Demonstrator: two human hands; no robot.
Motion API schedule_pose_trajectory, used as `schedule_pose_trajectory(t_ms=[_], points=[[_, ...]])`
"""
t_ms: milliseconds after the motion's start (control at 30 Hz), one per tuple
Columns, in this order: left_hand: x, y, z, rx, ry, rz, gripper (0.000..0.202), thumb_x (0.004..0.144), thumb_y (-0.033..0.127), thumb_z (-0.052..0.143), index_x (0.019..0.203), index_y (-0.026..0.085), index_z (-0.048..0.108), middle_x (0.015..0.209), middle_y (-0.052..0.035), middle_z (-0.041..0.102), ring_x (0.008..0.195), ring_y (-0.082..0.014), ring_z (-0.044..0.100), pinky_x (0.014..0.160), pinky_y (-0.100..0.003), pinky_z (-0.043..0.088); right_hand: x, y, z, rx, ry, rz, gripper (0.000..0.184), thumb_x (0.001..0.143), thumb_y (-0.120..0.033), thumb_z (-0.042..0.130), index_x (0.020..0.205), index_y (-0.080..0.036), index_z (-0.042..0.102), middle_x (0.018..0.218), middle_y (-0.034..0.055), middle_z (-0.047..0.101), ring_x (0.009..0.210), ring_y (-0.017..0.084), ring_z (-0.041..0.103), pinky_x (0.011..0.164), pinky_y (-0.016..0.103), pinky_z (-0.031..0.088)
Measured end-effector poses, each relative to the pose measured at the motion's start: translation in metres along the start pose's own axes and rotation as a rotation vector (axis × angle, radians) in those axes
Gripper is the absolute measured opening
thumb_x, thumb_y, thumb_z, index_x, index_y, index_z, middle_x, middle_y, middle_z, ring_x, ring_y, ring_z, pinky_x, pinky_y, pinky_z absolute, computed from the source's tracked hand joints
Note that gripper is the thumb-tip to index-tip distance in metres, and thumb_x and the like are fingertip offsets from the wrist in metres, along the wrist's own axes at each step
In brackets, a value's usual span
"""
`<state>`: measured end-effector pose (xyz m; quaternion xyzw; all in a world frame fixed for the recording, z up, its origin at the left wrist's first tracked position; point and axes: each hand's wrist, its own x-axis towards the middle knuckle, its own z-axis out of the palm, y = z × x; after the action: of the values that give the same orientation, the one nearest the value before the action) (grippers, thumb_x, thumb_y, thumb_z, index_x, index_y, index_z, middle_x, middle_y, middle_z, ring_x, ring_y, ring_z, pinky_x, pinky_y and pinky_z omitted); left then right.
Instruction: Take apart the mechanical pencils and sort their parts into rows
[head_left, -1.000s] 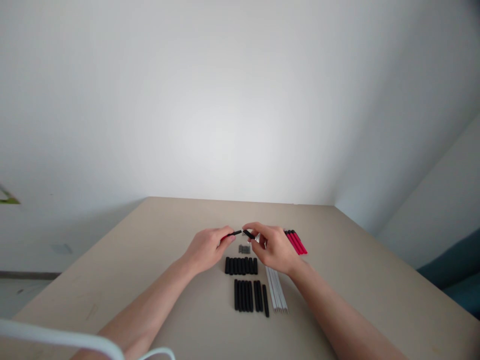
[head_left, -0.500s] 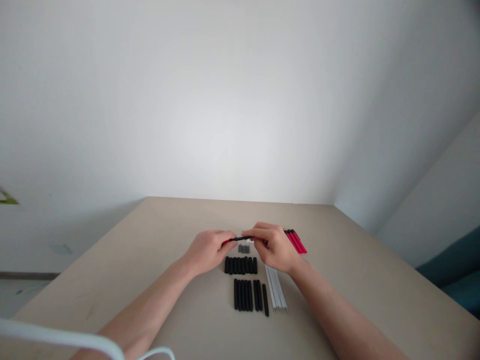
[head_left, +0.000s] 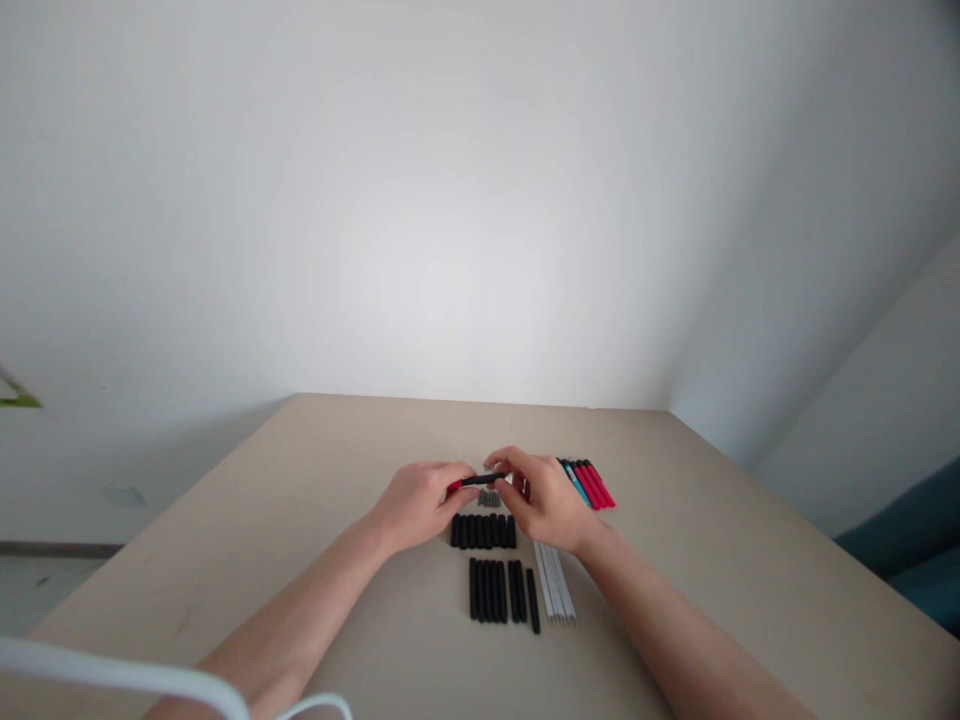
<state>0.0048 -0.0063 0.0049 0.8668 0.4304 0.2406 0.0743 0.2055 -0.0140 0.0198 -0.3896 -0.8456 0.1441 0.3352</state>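
Both my hands meet over the middle of a beige table (head_left: pixel 337 520). My left hand (head_left: pixel 416 500) is closed round the red end of a pen (head_left: pixel 476 481), and my right hand (head_left: pixel 544 495) pinches its black end. The pen lies level between them, just above the table. Right below it sit a few small grey parts (head_left: pixel 489 498) and a row of short black caps (head_left: pixel 482 531). Nearer me lie a row of longer black barrels (head_left: pixel 499 590) and several thin white refills (head_left: pixel 555 585).
Several finished red pens and a teal one (head_left: pixel 586 483) lie beside my right hand at the far right of the parts. A white curved bar (head_left: pixel 127 678) crosses the lower left corner. A plain white wall stands behind the table; a dark blue seat (head_left: pixel 911 560) is at right.
The two pen pieces, held at an angle with a gap a second ago, now form one straight pen between my hands. My right hand has shifted slightly, which uncovers the teal pen.
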Motion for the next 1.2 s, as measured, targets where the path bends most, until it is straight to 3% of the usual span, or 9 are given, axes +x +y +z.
schedule_pose_trajectory(t_ms=[100,300,900,1200], points=[[-0.0001,0.0003,-0.0007,0.004,-0.004,-0.005,0.022,0.089,0.037,0.044,0.087,0.024,0.061,0.074,0.0014,0.065,0.064,-0.0132,0.056,0.059,-0.022,0.036,-0.0006,0.0000,-0.0006,0.016,0.009,0.004,0.024,0.077,-0.014,0.049,0.100,-0.020,0.052,0.079,0.0003,0.066,0.050,0.009,0.052,0.052,0.021,0.038],[0.0002,0.0013,-0.0019,0.015,-0.016,-0.013,0.023,0.089,0.037,0.044,0.080,0.023,0.060,0.071,0.0013,0.064,0.062,-0.0132,0.055,0.058,-0.022,0.035,-0.0003,0.0008,-0.0013,-0.038,0.008,0.023,0.013,0.077,-0.016,0.052,0.089,-0.019,0.056,0.057,-0.0034,0.056,0.049,0.010,0.050,0.050,0.020,0.035],[-0.0001,0.0068,-0.0049,-0.042,-0.012,-0.032,0.015,0.086,0.034,0.047,0.090,0.025,0.058,0.072,0.0032,0.063,0.063,-0.0124,0.055,0.059,-0.021,0.037,0.0025,-0.0028,0.0041,-0.071,-0.010,0.000,0.015,0.082,-0.022,0.052,0.088,-0.019,0.065,0.058,-0.0012,0.060,0.049,0.009,0.050,0.052,0.021,0.035],[0.0002,0.0063,-0.0058,-0.031,-0.023,-0.014,0.014,0.087,0.030,0.046,0.085,0.024,0.058,0.072,0.0032,0.062,0.062,-0.0117,0.054,0.057,-0.021,0.036,0.0034,-0.0033,0.0052,-0.076,-0.048,0.009,0.017,0.085,-0.024,0.050,0.085,-0.018,0.065,0.060,-0.0007,0.062,0.049,0.009,0.050,0.051,0.020,0.034]])
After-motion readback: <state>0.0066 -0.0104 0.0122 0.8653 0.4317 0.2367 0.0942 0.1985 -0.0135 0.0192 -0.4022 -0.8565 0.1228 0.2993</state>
